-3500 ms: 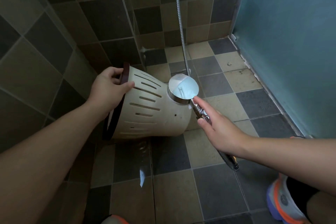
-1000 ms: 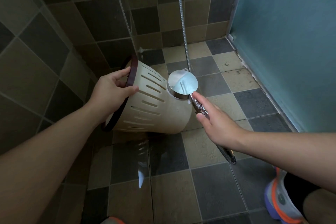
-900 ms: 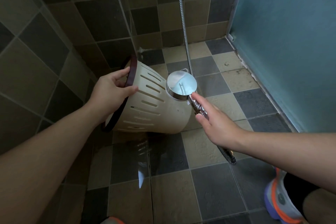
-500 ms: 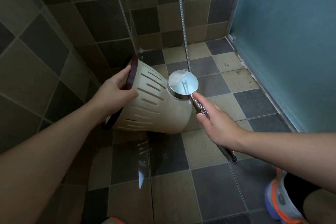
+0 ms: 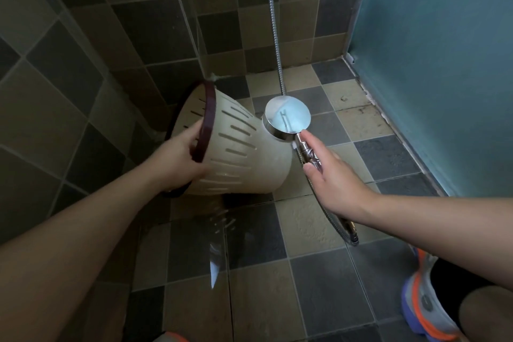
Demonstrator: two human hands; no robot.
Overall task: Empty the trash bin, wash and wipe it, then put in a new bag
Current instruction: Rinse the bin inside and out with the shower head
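Gripping the dark rim, the left hand holds the cream slotted trash bin tilted on its side above the tiled floor, near the back-left corner. The right hand clasps the shower head handle, its round face just beside the bin's base. Water wets the tiles below.

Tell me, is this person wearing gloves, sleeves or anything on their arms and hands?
No. The left hand and right hand are bare, with no gloves, rings or watch in view, and both forearms are uncovered as far as the frame shows, so no sleeves appear. The only clothing visible is lower down: a shoe in grey with orange and purple trim.
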